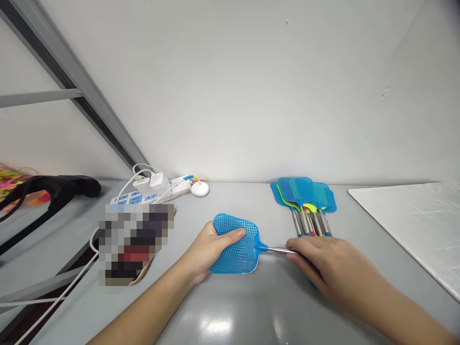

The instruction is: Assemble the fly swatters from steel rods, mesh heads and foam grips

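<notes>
A blue fly swatter with a perforated square head lies level across the middle, just above the grey table. My left hand grips its head, the thumb on top of the mesh and the other fingers hidden underneath. The swatter's thin metal shaft runs to the right into my right hand, which is closed around it, palm down. Just beyond my right hand lies a pile of fly swatters, mostly blue with some green and red, their metal handles pointing toward me.
At the back left lies a power strip with white chargers and cables, a round white object beside it. A pixelated item rests left of my left hand. A white board lies at right, a black strap-like object far left.
</notes>
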A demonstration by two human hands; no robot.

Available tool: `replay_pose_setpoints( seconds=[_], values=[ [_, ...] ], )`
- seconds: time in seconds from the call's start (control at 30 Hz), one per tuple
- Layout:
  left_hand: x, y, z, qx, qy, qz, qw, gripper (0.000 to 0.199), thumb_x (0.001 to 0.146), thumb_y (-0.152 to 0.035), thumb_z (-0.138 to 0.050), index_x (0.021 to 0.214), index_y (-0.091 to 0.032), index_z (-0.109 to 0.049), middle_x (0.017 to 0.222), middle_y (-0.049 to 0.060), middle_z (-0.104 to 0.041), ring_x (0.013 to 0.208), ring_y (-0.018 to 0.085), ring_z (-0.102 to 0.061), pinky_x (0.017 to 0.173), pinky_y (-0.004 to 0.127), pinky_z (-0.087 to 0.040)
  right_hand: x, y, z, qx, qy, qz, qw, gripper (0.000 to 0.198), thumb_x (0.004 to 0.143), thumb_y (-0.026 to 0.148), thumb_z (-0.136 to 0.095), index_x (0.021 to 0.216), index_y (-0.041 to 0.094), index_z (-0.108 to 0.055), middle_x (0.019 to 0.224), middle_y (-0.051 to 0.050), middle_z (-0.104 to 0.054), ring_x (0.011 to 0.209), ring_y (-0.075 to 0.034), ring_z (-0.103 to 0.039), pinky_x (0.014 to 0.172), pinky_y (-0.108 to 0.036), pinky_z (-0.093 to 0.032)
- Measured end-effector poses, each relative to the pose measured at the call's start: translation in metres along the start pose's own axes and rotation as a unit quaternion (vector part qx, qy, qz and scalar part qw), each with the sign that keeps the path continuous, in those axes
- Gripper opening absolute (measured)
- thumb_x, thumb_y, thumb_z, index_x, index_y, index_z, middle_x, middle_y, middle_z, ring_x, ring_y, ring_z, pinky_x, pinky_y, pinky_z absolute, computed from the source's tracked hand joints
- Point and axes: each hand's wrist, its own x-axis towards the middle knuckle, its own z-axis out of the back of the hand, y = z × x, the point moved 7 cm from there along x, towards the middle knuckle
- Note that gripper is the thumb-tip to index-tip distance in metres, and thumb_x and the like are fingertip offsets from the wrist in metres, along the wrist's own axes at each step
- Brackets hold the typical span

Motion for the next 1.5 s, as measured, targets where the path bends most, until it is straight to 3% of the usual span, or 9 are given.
replay_pose_setpoints(
  seconds=[0.13, 0.23, 0.37, 0.47, 0.53, 0.87, 1.2, 1.37, 1.5],
  values=[
    [0.007, 0.004, 0.004, 0.033, -0.048, -0.036, 0.998, 0.053, 0.072, -0.047, -0.078, 0.113, -0.019, -0.059, 0.090, 0.006, -0.070, 0.077, 0.022, -0.069, 0.068, 0.035, -0.057, 0.000, 0.002, 0.005, -0.034, -0.028, 0.023, 0.999, 0.023, 0.100, 0.036, -0.040, 0.096, 0.026, -0.061, 0.076, 0.001, -0.065, 0.068, -0.019, -0.062, 0.060, -0.033, -0.034],
    [0.004, -0.007, 0.014, 0.143, -0.155, -0.168, 0.963, 0.074, 0.075, -0.048, -0.075, 0.134, -0.027, -0.037, 0.113, 0.008, -0.060, 0.096, 0.024, -0.065, 0.080, 0.039, -0.055, 0.000, 0.003, 0.006, -0.068, -0.059, 0.034, 0.995, 0.025, 0.100, 0.034, -0.041, 0.088, 0.025, -0.061, 0.070, 0.002, -0.062, 0.063, -0.020, -0.060, 0.061, -0.034, -0.034],
    [-0.026, -0.034, -0.011, 0.435, -0.201, -0.409, 0.777, 0.060, 0.083, -0.039, -0.069, 0.136, -0.033, -0.040, 0.143, 0.011, -0.035, 0.131, 0.031, -0.038, 0.105, 0.055, -0.034, 0.001, 0.003, 0.003, -0.087, -0.073, 0.025, 0.993, 0.024, 0.099, 0.032, -0.044, 0.082, 0.024, -0.060, 0.067, 0.001, -0.060, 0.061, -0.021, -0.059, 0.061, -0.034, -0.033],
    [-0.039, -0.031, -0.045, 0.607, -0.124, -0.444, 0.647, 0.030, 0.089, -0.038, -0.062, 0.119, -0.033, -0.060, 0.146, 0.008, -0.039, 0.135, 0.037, -0.028, 0.108, 0.069, -0.013, 0.001, 0.007, 0.002, -0.097, -0.081, 0.022, 0.992, 0.022, 0.097, 0.030, -0.047, 0.080, 0.024, -0.059, 0.066, 0.002, -0.059, 0.059, -0.020, -0.058, 0.061, -0.034, -0.032],
    [-0.044, -0.027, -0.059, 0.652, -0.091, -0.441, 0.610, 0.019, 0.092, -0.034, -0.056, 0.109, -0.032, -0.065, 0.147, 0.006, -0.043, 0.135, 0.037, -0.029, 0.106, 0.073, -0.009, 0.001, 0.012, 0.000, -0.102, -0.080, 0.030, 0.991, 0.021, 0.097, 0.028, -0.048, 0.079, 0.024, -0.058, 0.064, 0.002, -0.058, 0.057, -0.019, -0.057, 0.060, -0.034, -0.031],
    [-0.044, -0.025, -0.070, 0.676, -0.099, -0.433, 0.588, 0.018, 0.093, -0.021, -0.050, 0.090, -0.024, -0.068, 0.144, 0.007, -0.046, 0.135, 0.037, -0.030, 0.104, 0.075, -0.019, 0.001, 0.014, -0.003, -0.124, -0.047, 0.031, 0.991, 0.026, 0.098, 0.035, -0.045, 0.077, 0.024, -0.054, 0.061, 0.002, -0.058, 0.049, -0.019, -0.054, 0.051, -0.033, -0.019],
    [-0.037, -0.049, -0.019, 0.713, -0.192, -0.391, 0.549, 0.014, 0.092, -0.021, -0.053, 0.092, -0.025, -0.067, 0.147, 0.007, -0.042, 0.138, 0.042, -0.023, 0.105, 0.074, -0.016, -0.007, -0.043, 0.021, -0.091, -0.050, 0.022, 0.994, 0.034, 0.101, 0.035, -0.039, 0.072, 0.023, -0.052, 0.066, 0.002, -0.057, 0.056, -0.016, -0.052, 0.059, -0.030, -0.032],
    [-0.036, -0.035, -0.040, 0.732, -0.162, -0.409, 0.520, 0.014, 0.094, -0.019, -0.050, 0.092, -0.022, -0.064, 0.138, 0.008, -0.053, 0.131, 0.036, -0.038, 0.106, 0.073, -0.010, -0.005, -0.036, 0.024, -0.094, -0.085, 0.024, 0.992, 0.030, 0.101, 0.032, -0.040, 0.079, 0.021, -0.057, 0.073, -0.001, -0.058, 0.063, -0.017, -0.053, 0.064, -0.031, -0.035],
    [-0.035, -0.020, -0.060, 0.730, -0.095, -0.422, 0.529, 0.016, 0.097, -0.018, -0.047, 0.106, -0.023, -0.059, 0.103, 0.004, -0.068, 0.103, 0.026, -0.057, 0.107, 0.071, -0.007, -0.002, -0.010, 0.017, -0.060, -0.078, 0.013, 0.995, 0.027, 0.100, 0.029, -0.041, 0.082, 0.021, -0.059, 0.074, -0.002, -0.059, 0.065, -0.017, -0.056, 0.061, -0.031, -0.033]
  ],
)
